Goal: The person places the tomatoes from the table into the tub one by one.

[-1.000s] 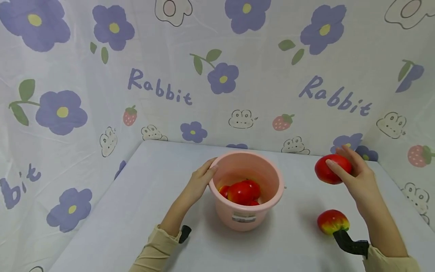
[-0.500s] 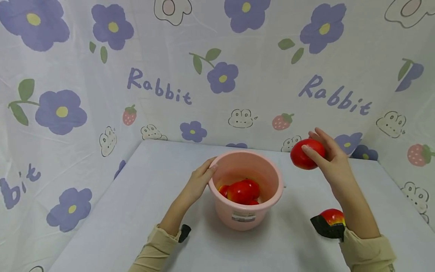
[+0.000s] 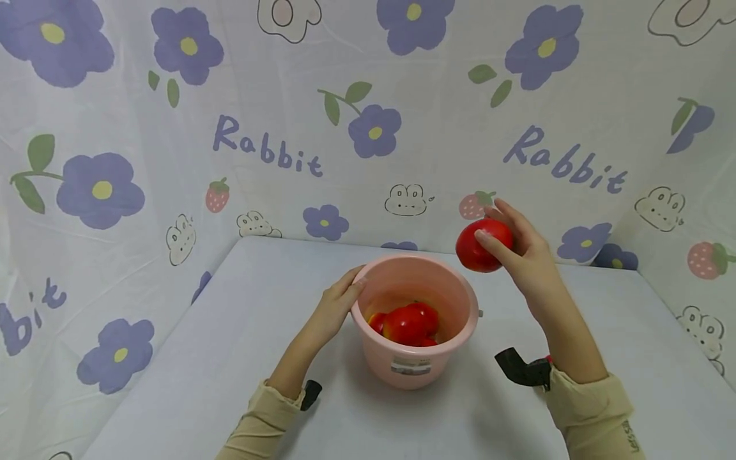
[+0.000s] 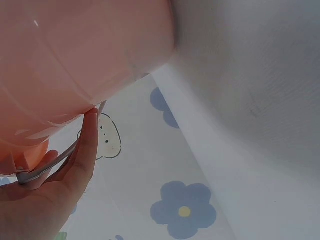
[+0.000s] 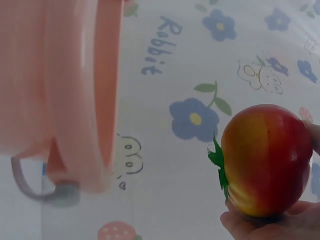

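A pink plastic bucket (image 3: pixel 411 367) stands on the white table with several red-and-yellow fruits (image 3: pixel 408 324) inside. My left hand (image 3: pixel 330 313) grips its left rim, thumb over the edge and fingers along the outer wall; in the left wrist view the bucket's thin handle (image 4: pixel 55 164) runs past the fingers. My right hand (image 3: pixel 520 246) holds a red tomato (image 3: pixel 483 246) between thumb and fingers, raised beyond the bucket's right rim. In the right wrist view this tomato (image 5: pixel 265 160) shows a yellow patch and green pointed leaves, apart from the bucket rim (image 5: pixel 75 100).
Another red fruit (image 3: pixel 549 359) lies on the table at right, almost wholly hidden behind the right wrist and its black camera mount (image 3: pixel 520 368). A second black mount (image 3: pixel 311 395) shows at the left cuff. Flower-printed cloth (image 3: pixel 345 179) hangs behind the white table (image 3: pixel 276 281).
My right hand has carried the tomato leftward and up, closer to the bucket. The right forearm now covers most of the fruit on the table. My left hand stays on the rim.
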Tool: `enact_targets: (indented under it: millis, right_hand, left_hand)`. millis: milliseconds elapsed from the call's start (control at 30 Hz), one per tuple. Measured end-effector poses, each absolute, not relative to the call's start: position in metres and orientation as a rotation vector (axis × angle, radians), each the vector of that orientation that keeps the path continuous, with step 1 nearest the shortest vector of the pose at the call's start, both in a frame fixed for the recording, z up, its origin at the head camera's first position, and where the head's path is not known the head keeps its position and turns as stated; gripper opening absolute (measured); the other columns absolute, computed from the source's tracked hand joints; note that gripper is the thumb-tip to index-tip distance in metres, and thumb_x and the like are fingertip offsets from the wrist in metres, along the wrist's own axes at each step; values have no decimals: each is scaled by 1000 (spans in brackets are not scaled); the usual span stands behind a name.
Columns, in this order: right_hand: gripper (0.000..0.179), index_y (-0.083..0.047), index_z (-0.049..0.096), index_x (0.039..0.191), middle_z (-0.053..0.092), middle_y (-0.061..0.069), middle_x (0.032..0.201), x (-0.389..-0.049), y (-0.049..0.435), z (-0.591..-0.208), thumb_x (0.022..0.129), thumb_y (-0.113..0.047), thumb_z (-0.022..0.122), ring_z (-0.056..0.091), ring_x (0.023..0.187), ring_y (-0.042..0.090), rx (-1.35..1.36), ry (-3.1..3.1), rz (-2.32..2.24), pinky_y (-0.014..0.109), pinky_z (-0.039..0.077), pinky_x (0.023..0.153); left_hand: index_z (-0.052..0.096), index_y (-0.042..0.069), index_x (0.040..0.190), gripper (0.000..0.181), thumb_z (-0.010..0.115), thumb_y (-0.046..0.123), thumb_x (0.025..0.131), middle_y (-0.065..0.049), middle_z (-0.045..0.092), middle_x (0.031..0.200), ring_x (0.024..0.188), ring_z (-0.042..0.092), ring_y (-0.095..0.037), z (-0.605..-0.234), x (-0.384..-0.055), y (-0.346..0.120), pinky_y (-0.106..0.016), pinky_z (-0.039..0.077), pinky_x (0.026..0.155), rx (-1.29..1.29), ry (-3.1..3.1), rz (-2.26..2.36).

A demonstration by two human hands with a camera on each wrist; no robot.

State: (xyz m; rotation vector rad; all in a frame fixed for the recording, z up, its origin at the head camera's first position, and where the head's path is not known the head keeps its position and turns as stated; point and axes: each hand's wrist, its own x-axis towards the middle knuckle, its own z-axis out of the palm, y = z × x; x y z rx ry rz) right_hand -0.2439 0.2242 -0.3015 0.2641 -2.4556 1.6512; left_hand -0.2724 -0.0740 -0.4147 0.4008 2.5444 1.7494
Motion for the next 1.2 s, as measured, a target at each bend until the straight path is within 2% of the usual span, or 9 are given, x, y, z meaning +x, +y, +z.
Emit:
enact_targets:
  millis: [400,733,967,1200]
  right_hand:
    - [73,-29,24,155,36,-2,158,-248,192,-296,94,-35,63,34,146,28,386,-2437,1688,48,41,110]
    - [73,-32,25,155,38,-3,157,-253,173,-296,93,-33,64,37,144,28,428,-2504,1652,50,44,108]
    - [70,-31,18,156,31,-2,160,-251,183,-301,97,-37,55,31,148,22,574,-2523,1653,55,33,115]
    - [70,-29,15,157,28,1,162,-249,197,-306,99,-38,53,29,149,25,517,-2514,1643,56,29,117]
  left_hand:
    - [45,25,146,49,40,45,101,-4,51,148,132,53,-31,-416,-273,-75,-54,47,104,406,2532,1769]
    - [45,26,146,48,40,45,102,-4,51,148,132,53,-31,-415,-272,-73,-54,46,105,402,2536,1763]
    - [45,25,146,48,40,43,102,-5,52,147,131,54,-31,-415,-273,-73,-53,47,104,411,2540,1765]
    - [46,27,145,47,40,44,101,-2,52,146,133,52,-28,-418,-275,-75,-54,47,105,407,2555,1750]
